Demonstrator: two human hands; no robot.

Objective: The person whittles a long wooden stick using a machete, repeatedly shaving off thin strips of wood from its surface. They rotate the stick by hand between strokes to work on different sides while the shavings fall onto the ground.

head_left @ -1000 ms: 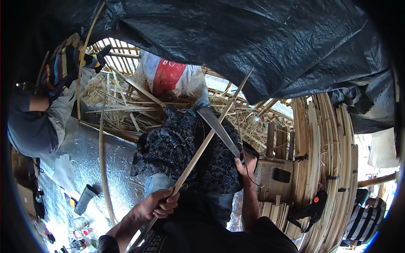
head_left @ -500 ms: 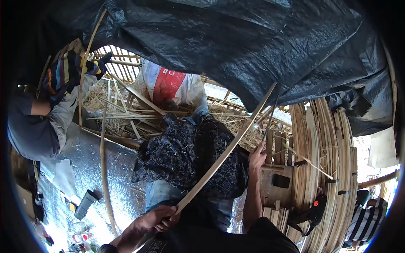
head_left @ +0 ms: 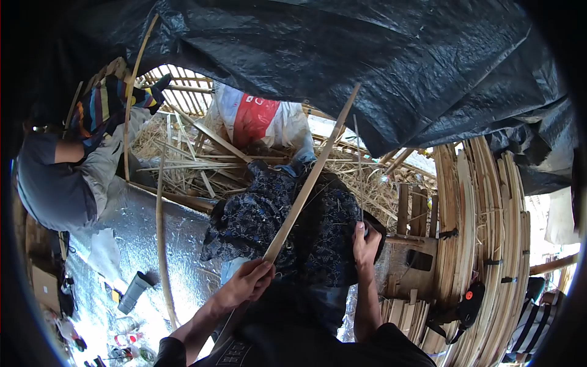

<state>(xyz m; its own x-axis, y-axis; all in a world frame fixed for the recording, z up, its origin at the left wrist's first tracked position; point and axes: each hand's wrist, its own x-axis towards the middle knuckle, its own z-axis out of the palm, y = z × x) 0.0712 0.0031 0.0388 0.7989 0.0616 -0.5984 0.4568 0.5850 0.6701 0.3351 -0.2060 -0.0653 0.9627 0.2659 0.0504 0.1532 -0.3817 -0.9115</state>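
My left hand (head_left: pixel 247 284) is closed around the lower part of a long, flat bamboo strip (head_left: pixel 314 174), which slants up and to the right in front of me. In my right hand (head_left: pixel 367 246) is a knife with a long thin blade (head_left: pixel 360 177) pointing upward; the fingers hide its handle. Between blade and strip there is a gap, and they do not touch. A dark blue patterned cloth (head_left: pixel 254 217) lies over my lap and legs, below the strip.
Bamboo shavings (head_left: pixel 177 147) and loose strips lie ahead, beside a white and red sack (head_left: pixel 254 119). Bundled bamboo slats (head_left: pixel 471 232) stand at the right. A black tarp (head_left: pixel 342 55) hangs overhead. At the left sits another person (head_left: pixel 55 183), near a grey tumbler (head_left: pixel 134 292).
The bamboo strip has swung to the left and stands steeper. My right hand has moved down and slightly left, with the knife now almost upright. My left hand has risen a little.
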